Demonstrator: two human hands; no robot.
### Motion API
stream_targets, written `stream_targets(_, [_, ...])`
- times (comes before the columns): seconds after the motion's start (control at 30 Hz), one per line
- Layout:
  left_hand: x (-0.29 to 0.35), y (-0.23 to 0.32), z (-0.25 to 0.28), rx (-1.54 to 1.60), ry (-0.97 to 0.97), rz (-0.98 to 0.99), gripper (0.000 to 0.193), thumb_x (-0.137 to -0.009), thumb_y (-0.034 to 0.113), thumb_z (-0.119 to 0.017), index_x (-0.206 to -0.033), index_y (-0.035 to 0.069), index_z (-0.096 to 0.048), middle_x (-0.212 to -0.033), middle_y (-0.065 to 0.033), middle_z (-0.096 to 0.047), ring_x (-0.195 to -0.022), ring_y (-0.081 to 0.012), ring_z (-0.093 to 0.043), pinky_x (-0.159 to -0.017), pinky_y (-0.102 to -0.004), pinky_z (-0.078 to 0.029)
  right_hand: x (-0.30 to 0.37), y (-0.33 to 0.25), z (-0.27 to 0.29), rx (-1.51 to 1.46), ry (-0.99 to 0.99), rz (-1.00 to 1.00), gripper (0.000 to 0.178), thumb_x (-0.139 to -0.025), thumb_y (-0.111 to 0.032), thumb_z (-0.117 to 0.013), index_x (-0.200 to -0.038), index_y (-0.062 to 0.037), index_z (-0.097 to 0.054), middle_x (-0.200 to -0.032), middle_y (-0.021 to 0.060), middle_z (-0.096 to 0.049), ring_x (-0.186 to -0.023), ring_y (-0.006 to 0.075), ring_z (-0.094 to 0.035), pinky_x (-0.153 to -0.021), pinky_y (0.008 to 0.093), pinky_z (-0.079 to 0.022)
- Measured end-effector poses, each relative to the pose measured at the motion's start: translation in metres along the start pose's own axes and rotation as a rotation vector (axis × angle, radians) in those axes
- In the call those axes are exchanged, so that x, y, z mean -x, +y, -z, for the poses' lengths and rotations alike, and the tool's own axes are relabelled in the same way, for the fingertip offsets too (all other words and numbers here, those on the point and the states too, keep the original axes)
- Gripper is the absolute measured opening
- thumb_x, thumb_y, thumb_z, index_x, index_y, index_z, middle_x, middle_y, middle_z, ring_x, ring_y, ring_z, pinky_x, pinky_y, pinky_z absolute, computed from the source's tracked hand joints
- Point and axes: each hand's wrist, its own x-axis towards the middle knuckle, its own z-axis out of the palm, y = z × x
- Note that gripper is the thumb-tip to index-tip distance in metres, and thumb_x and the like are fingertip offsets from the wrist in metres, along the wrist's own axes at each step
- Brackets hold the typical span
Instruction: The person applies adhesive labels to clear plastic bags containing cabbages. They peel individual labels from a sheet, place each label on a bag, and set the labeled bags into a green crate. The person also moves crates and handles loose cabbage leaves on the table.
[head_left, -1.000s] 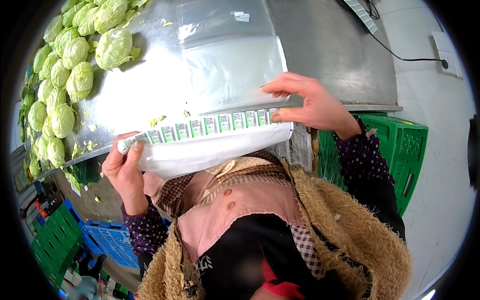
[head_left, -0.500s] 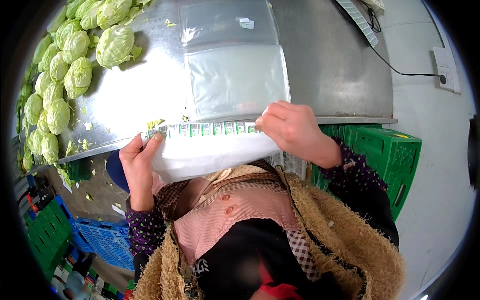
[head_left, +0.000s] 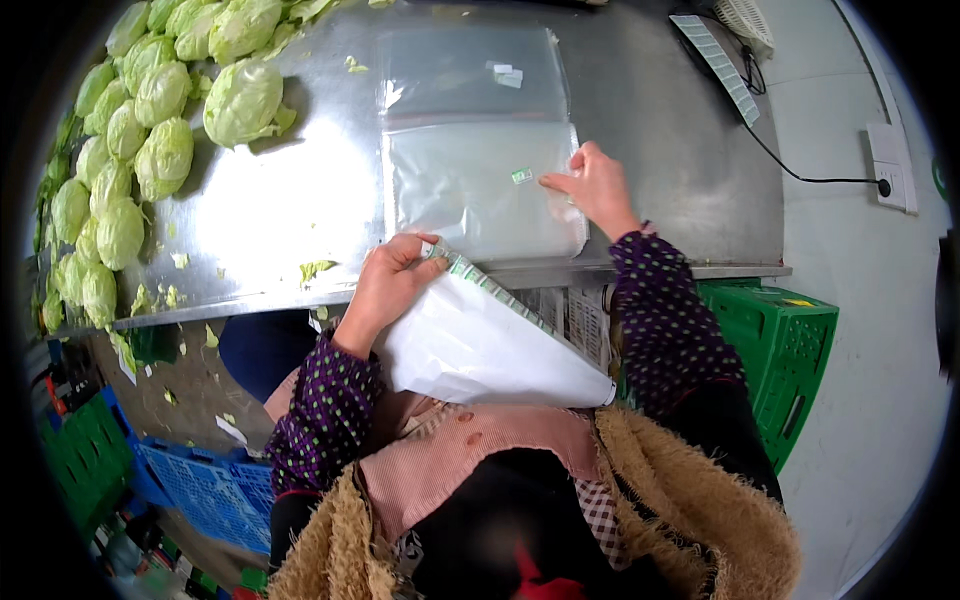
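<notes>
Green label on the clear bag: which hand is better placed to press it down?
Probably the right hand: it is close beside the green label, while the left hand is occupied, holding the white label sheet.

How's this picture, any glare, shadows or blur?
Head view: white glare washes out part of the metal table; head view: a shadow lies right of one leafy vegetable; head view: fisheye corners are black, right hand looks fairly sharp.

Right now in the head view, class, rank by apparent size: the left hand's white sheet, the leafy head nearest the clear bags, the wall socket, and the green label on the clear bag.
Largest to smallest:
White sheet
Leafy head
Wall socket
Green label
All four differ clearly.
</notes>
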Motion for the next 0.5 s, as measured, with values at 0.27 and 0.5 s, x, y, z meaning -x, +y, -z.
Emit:
stream_targets(0.27, [0.030, 0.064, 0.019, -0.059, -0.101, -0.152, 0.015, -0.082, 0.009, -0.071, -0.094, -0.001, -0.069, -0.091, -0.0063, -0.069, -0.080, -0.0124, -0.062, -0.073, -0.0269, -0.050, 0.039, -0.020, -0.029, -0.410, -0.292, 0.196, 0.023, -0.085, -0.024, -0.068, -0.081, -0.0012, -0.065, -0.065, 0.0086, -0.064, -0.061, 0.0168, -0.060, -0.059, 0.0351, -0.047])
stream_targets(0.5, [-0.012, 0.002, -0.002, 0.001, 0.005, -0.127, 0.024, -0.079, 0.009, -0.073, -0.068, -0.005, -0.056, -0.095, -0.0151, -0.067, -0.097, -0.0209, -0.063, -0.076, -0.0329, -0.049, -0.024, -0.036, 0.052, -0.547, -0.143, 0.209, 0.009, -0.083, -0.011, -0.067, -0.086, -0.0020, -0.067, -0.071, -0.0027, -0.061, -0.068, 0.0061, -0.054, -0.064, 0.0242, -0.045])
